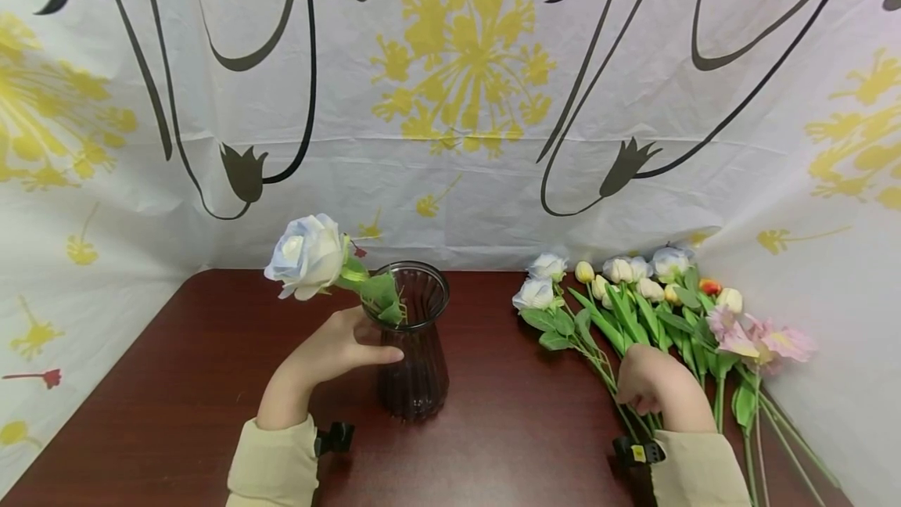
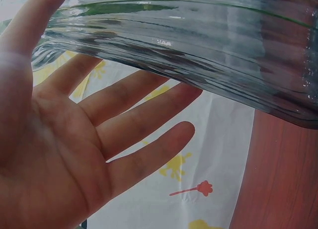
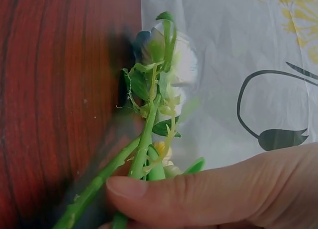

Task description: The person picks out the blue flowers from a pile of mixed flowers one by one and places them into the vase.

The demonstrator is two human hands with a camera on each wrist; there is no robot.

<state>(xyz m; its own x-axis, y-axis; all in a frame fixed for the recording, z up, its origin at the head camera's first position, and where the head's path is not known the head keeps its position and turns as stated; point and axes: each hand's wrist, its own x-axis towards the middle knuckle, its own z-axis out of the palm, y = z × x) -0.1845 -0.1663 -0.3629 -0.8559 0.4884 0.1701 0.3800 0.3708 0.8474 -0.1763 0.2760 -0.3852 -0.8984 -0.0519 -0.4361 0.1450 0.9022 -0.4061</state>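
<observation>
A dark ribbed glass vase (image 1: 414, 370) stands on the table left of centre. One pale blue-white rose (image 1: 307, 257) leans out over its rim to the left, and its green stem shows through the glass in the left wrist view. My left hand (image 1: 345, 346) holds the vase near the neck, thumb in front, fingers (image 2: 144, 107) reaching behind the glass. On the right, my right hand (image 1: 658, 382) pinches a green rose stem (image 3: 146, 134) under the thumb (image 3: 164, 191). Two pale blue roses (image 1: 538, 293) lie at the head end of those stems; the right fingertips are mostly hidden.
White and yellow tulips (image 1: 622, 271), more stems and pink flowers (image 1: 767, 343) lie in a pile around and right of my right hand. A patterned white cloth (image 1: 464, 202) hangs behind and at the sides of the dark red table (image 1: 507, 382).
</observation>
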